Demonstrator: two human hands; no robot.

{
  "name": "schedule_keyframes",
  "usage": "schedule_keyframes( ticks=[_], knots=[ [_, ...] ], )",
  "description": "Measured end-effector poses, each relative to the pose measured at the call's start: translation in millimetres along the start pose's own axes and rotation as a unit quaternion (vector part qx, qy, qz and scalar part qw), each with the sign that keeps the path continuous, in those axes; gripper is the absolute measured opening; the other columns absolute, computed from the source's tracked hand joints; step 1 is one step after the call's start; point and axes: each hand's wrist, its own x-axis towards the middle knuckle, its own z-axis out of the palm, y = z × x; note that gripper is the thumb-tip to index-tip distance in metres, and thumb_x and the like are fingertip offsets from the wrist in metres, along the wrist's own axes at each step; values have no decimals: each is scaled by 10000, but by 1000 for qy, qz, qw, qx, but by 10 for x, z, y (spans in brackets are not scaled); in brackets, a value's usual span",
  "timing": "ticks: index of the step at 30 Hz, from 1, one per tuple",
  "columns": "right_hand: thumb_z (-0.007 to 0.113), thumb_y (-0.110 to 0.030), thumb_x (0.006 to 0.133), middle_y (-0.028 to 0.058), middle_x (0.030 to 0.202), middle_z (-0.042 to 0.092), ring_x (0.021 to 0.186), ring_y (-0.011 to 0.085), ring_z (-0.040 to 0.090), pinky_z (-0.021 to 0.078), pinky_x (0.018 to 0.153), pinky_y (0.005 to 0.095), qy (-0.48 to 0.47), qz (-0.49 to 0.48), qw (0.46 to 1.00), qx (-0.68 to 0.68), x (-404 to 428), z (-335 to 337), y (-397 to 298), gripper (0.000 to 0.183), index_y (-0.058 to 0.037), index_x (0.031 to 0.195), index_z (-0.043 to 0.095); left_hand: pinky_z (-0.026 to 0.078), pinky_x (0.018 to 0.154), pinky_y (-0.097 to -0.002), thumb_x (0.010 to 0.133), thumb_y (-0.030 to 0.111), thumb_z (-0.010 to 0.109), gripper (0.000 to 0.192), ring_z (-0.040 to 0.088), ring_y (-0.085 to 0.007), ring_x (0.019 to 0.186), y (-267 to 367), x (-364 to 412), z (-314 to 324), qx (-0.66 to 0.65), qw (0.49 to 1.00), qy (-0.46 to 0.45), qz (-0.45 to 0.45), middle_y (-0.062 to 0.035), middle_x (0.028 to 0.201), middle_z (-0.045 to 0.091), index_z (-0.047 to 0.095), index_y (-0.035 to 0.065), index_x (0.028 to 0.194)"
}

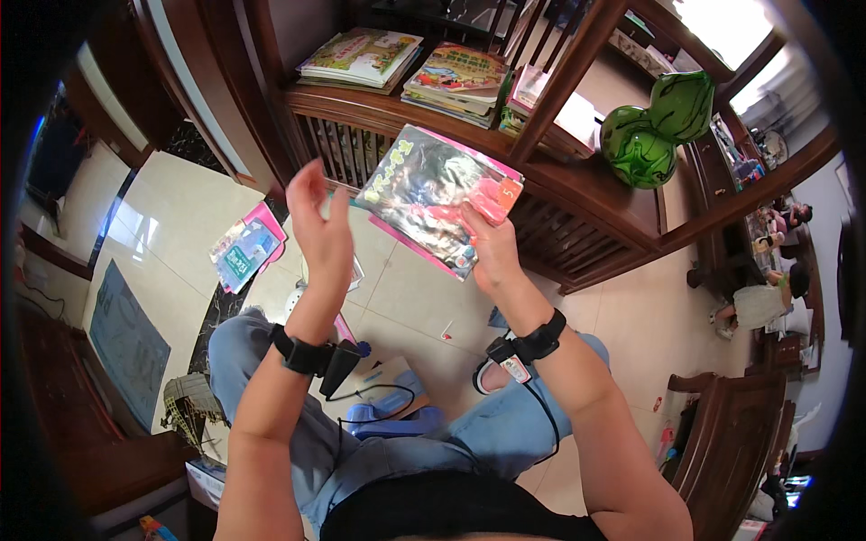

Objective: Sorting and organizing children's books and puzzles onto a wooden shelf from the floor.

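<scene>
My right hand [494, 247] grips the lower right edge of an illustrated book [433, 196], thumb on its cover. Pink edges show behind the book, perhaps from another book beneath it; the picture does not settle this. My left hand [321, 220] is raised just left of the book, holding nothing, its fingers apart. Beyond the book, stacks of children's books lie on a dark wooden shelf: one stack at the left [362, 57], another in the middle [457, 78], and more books at the right [558, 118]. Black straps with devices and cables are on both wrists.
A green glass gourd-shaped ornament [656, 132] stands on the shelf unit. On the tiled floor lie books with a pink item [247, 247], a blue object [396, 422] and a cardboard box [392, 382] between my legs. A person [761, 304] is at the far right, beyond a wooden furniture panel [734, 439].
</scene>
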Motion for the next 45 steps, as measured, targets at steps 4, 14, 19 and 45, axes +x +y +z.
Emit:
schedule_keyframes(
  ticks=[4, 14, 19, 45],
  knots=[
    [639, -98, 887, 70, 1016, 669, 858, 132, 620, 485, 675, 263, -43, 54, 998, -6, -173, 108, -95, 180, 8, 1033, 623, 140, 1143, -454, 840, 156, 598, 567, 235, -339, 1400, 461, -135, 91, 149, 911, -129, 362, -159, 1490, 299, 435, 84, 1379],
    [628, -55, 858, 55, 1045, 661, 971, 154, 620, 495, 806, 272, -130, 23, 991, -12, -52, -277, -349, 203, -17, 1057, 635, 430, 924, -303, 961, 596, 252, 725, 610, -166, 959, -684, 127, 33, -201, 844, -263, -422, -105, 1083, 641, 573, -2, 1215],
    [606, -59, 871, 99, 1095, 648, 1006, 199, 628, 526, 815, 294, -145, 31, 989, -2, -39, -302, -425, 212, 1, 1073, 613, 454, 726, -222, 981, 380, 472, 394, 569, -66, 796, -270, -68, 61, -180, 864, -304, -359, 1, 919, 633, 599, 15, 1060],
    [645, -104, 881, 65, 975, 679, 880, 142, 637, 490, 794, 278, -140, 32, 988, -55, -279, -199, -278, 188, 15, 1026, 639, 425, 509, -272, 826, 368, 702, 413, 537, -134, 535, -341, -137, 167, 2, 975, -116, -190, -59, 647, 623, 638, -38, 795]
  ],
)
